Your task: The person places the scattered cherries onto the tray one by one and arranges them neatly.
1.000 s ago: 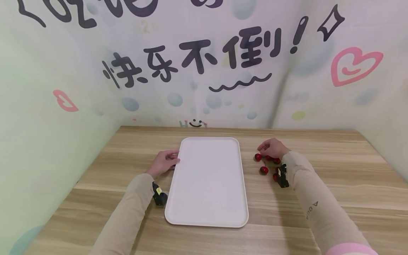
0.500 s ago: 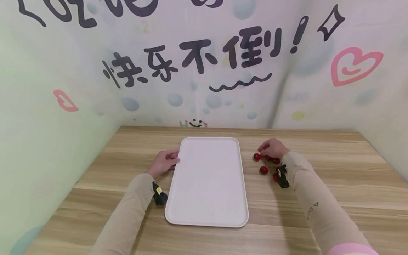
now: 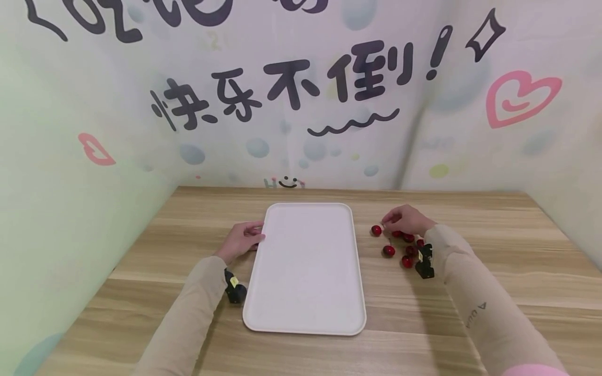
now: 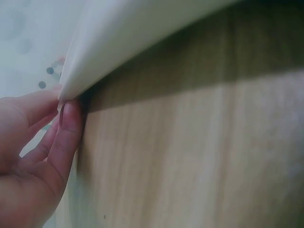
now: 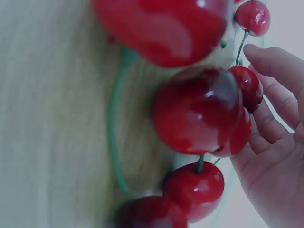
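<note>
- Red cherries (image 3: 407, 261) with green stems lie in a loose group on the table (image 3: 324, 355), to the right of the tray.
- The cherry nearest the hand's fingertips (image 3: 376, 230) sits at the group's left edge, its stem (image 5: 242, 47) beside the thumb.
- The right hand (image 3: 406, 220) reaches over the far side of the group, fingers bent; whether they pinch that stem, I cannot tell.
- The hand and the black camera (image 3: 425, 262) on its wrist partly cover other cherries in the head view.
- A strip of table separates the group from the white tray (image 3: 305, 271), which lies flat.
- The left hand (image 3: 239, 241) grips the tray's left edge between thumb and fingers.
- Behind the table hangs a printed cloth (image 3: 291, 151).
</note>
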`<action>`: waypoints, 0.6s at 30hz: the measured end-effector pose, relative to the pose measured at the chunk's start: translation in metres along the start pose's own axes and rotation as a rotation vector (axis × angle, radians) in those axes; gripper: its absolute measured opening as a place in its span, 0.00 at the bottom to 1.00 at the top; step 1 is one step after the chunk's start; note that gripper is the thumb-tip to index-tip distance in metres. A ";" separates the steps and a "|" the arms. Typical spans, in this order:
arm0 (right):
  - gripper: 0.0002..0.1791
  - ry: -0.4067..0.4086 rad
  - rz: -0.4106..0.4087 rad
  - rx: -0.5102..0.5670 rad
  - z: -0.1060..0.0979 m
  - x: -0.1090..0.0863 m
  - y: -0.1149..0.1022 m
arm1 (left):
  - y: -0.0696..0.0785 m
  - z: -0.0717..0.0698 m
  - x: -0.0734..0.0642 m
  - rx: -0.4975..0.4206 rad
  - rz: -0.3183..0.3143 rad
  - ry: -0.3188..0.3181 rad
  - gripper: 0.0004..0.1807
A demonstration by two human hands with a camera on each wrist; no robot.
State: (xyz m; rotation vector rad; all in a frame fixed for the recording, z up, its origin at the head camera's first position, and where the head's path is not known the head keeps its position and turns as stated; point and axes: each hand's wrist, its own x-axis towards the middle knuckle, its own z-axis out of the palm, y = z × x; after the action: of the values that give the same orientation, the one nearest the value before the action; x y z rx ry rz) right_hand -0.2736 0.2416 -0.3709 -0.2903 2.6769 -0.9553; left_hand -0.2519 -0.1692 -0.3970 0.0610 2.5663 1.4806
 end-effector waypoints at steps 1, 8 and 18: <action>0.13 -0.004 0.005 0.004 0.000 0.000 0.000 | 0.000 0.000 0.000 -0.002 -0.001 0.000 0.23; 0.13 -0.029 -0.009 -0.009 0.003 -0.001 -0.002 | 0.000 0.000 0.000 0.004 -0.012 0.007 0.23; 0.11 -0.058 -0.039 0.000 0.006 0.003 -0.003 | 0.001 -0.001 -0.001 -0.013 -0.007 -0.006 0.24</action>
State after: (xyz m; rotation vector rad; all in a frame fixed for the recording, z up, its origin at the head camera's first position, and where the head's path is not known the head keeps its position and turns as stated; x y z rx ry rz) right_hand -0.2738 0.2354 -0.3742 -0.3653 2.6280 -0.9431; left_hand -0.2509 -0.1692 -0.3954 0.0550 2.5493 1.4920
